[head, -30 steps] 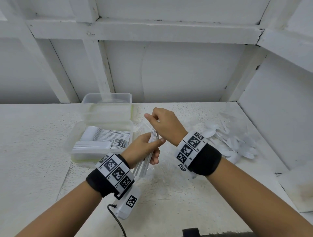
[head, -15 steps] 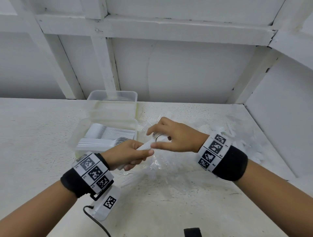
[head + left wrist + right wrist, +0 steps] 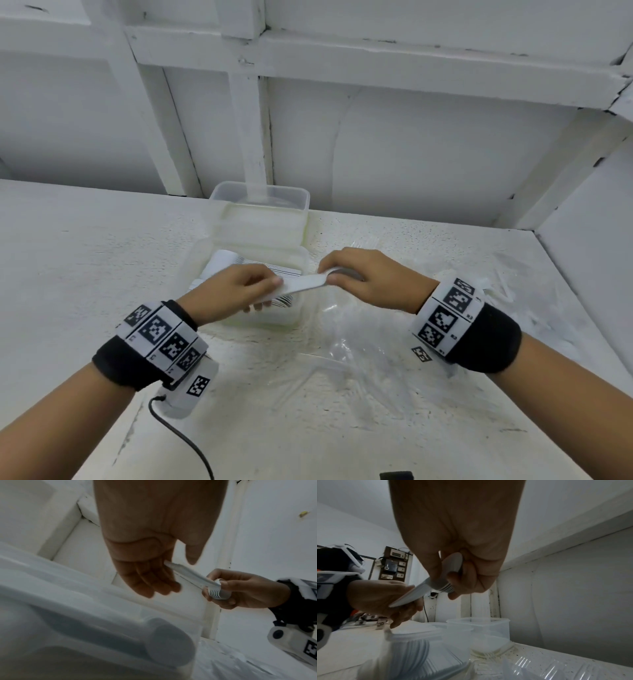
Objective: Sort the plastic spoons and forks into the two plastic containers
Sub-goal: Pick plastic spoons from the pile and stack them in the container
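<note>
Holding a nested stack of white plastic spoons (image 3: 303, 287) between them, both hands hover above the worktop (image 3: 68, 260): the left hand (image 3: 236, 291) has its fingers curled round the handle end, the right hand (image 3: 370, 279) has its fingers closed over the bowl end. Crumpled clear wrapping (image 3: 359, 346) lies on the near worktop. Just beyond the hands, the near plastic container (image 3: 301, 308) holds rows of white cutlery; the far plastic container (image 3: 260, 198) touches it behind
</note>
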Demonstrator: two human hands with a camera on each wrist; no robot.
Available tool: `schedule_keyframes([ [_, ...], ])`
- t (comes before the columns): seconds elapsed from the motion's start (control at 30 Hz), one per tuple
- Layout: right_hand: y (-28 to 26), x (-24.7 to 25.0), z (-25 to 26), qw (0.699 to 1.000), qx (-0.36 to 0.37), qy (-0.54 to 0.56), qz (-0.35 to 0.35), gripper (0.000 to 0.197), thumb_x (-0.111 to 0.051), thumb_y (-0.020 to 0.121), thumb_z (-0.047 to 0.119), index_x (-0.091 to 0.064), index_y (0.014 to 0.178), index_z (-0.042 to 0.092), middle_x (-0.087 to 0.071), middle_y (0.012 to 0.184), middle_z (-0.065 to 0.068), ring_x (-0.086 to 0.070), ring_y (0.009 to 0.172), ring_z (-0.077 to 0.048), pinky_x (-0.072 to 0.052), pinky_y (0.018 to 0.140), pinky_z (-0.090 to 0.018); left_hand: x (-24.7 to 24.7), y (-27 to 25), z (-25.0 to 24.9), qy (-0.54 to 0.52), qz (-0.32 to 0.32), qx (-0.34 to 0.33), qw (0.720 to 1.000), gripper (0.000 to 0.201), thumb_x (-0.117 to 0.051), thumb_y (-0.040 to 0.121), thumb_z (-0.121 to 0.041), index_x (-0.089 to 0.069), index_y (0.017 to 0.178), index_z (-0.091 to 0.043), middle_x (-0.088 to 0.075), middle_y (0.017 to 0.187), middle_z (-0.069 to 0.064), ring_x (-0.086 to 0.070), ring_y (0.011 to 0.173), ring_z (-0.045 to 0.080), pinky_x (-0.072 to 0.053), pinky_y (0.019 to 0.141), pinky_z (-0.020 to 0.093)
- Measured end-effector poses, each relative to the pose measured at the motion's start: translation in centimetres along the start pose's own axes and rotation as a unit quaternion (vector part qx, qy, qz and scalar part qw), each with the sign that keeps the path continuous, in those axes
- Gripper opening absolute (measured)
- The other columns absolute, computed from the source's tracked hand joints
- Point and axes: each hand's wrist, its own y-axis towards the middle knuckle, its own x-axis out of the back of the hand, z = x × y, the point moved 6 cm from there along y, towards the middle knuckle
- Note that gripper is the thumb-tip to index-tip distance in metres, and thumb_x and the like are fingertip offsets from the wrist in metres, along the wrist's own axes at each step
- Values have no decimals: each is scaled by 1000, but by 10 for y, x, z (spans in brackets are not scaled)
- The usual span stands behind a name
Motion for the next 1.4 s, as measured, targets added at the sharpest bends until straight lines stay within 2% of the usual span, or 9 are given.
schedule_keyframes([
  [0.17,25,3,-18,989,-113,77,-51,19,-44,97,15,-58,108,20,-63,106,-4,-55,92,-19,-40,74,-20,43,-6,21,167,-221,-35,960,24,-48,96,-20,-66,106,-9,-61,91,-4,-53,79,11,-36,67,7],
  [0.27,41,-5,-23,975,-170,130,-62,17,-40,97,16,-55,100,26,-62,97,-3,-51,73,-13,-37,59,-15,38,-5,32,234,-175,-72,954,25,-49,95,-18,-66,107,-6,-63,98,3,-55,87,16,-36,71,15],
  [0.33,52,-15,-24,962,-206,169,-58,17,-38,96,18,-54,97,25,-56,83,1,-44,63,-10,-34,53,-19,28,-3,41,270,-114,-84,953,40,-41,95,-34,-66,109,-6,-65,108,7,-59,98,21,-40,82,22],
  [0.5,71,-36,-23,931,-260,250,-53,15,-41,94,28,-53,92,19,-48,76,7,-38,60,-9,-28,51,-21,15,2,53,287,-28,-69,955,74,-13,83,-53,-57,125,-11,-58,125,0,-54,113,15,-35,94,19],
  [0.73,89,-53,1,982,-162,90,-22,18,-45,97,29,-52,106,16,-58,107,-3,-52,95,-16,-36,77,-27,16,0,57,258,-37,-113,959,103,-4,69,-86,-68,105,-14,-60,100,-2,-52,88,7,-37,80,16],
  [0.9,98,-71,13,993,-113,-7,27,27,-40,99,29,-49,118,13,-51,114,-11,-54,98,-26,-39,80,-32,19,-4,55,305,-81,-188,930,79,-27,82,-76,-73,91,-12,-61,85,1,-59,75,18,-49,68,28],
  [1.07,98,-89,14,988,-117,-47,89,29,-32,101,30,-46,120,14,-49,119,-11,-55,99,-30,-42,84,-38,18,-6,53,354,-83,-191,912,75,-23,86,-73,-73,89,-17,-61,82,-3,-58,66,16,-44,59,26],
  [1.27,99,-100,11,975,-105,-125,152,25,-33,100,29,-47,113,13,-56,109,-11,-55,95,-30,-42,77,-38,18,-9,52,352,-86,-190,912,74,-21,86,-73,-73,91,-20,-62,82,-6,-58,70,10,-34,62,19],
  [1.4,100,-101,9,972,-107,-126,165,22,-39,98,28,-50,109,12,-59,107,-11,-54,95,-27,-38,74,-34,37,-8,52,256,-142,-176,940,76,-30,82,-75,-72,96,-14,-63,92,0,-57,82,13,-41,74,25],
])
